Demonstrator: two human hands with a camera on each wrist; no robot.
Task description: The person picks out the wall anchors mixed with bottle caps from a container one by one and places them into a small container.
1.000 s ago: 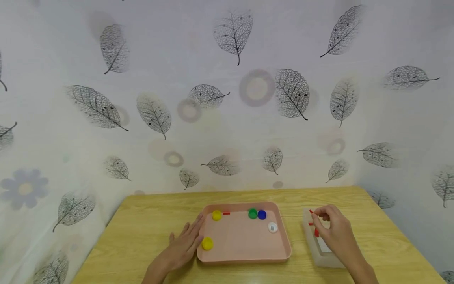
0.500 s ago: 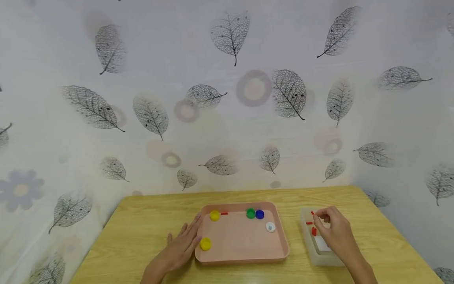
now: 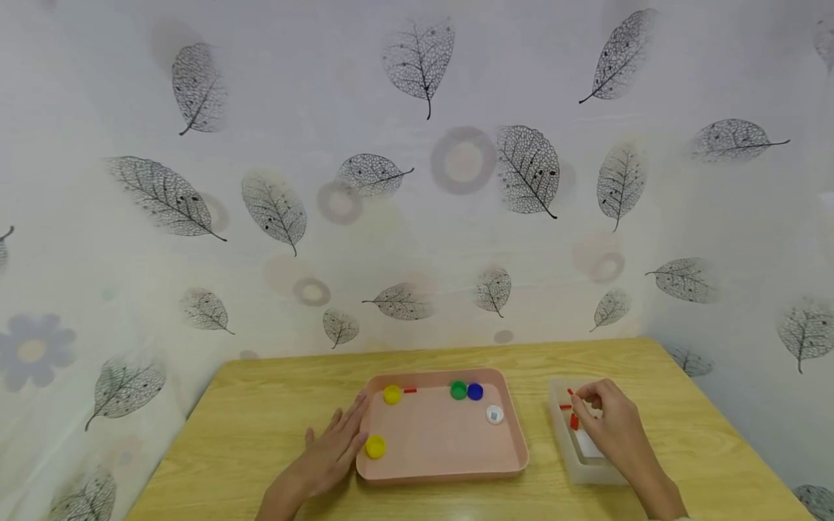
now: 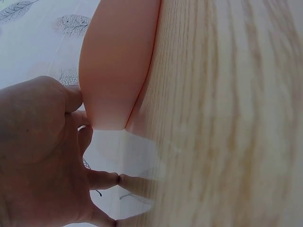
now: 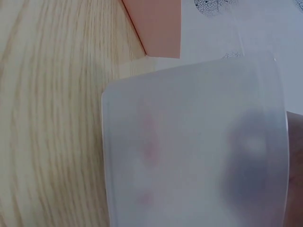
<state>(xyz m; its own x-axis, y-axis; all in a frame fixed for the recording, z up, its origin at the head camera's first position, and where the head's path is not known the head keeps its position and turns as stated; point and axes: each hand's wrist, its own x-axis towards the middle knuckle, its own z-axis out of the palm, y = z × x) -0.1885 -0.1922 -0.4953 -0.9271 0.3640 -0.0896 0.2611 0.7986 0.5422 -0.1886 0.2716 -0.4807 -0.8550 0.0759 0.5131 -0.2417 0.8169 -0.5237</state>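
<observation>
In the head view, my left hand (image 3: 329, 452) rests with straight fingers against the left rim of a pink tray (image 3: 449, 449). My right hand (image 3: 615, 427) is over a translucent white box (image 3: 596, 474) to the right of the tray. Between thumb and forefinger it pinches a small red stick (image 3: 570, 392). More red pieces (image 3: 574, 421) lie inside the box, partly hidden by the hand. From the right wrist, the cloudy wall of the box (image 5: 189, 142) covers most of the hand. The left wrist view shows the fingers touching the tray's side (image 4: 118, 61).
On the tray are two yellow caps (image 3: 375, 446), a green cap (image 3: 459, 390), a blue cap (image 3: 475, 391) and a white round piece (image 3: 495, 414). One red stick (image 3: 410, 391) lies beside the far yellow cap. The wooden table (image 3: 260, 405) meets a leaf-patterned backdrop (image 3: 391, 239).
The head view has shifted slightly, so the tray and box appear a little further left. My right hand keeps its pinch on the red stick over the box. My left hand stays at the tray.
</observation>
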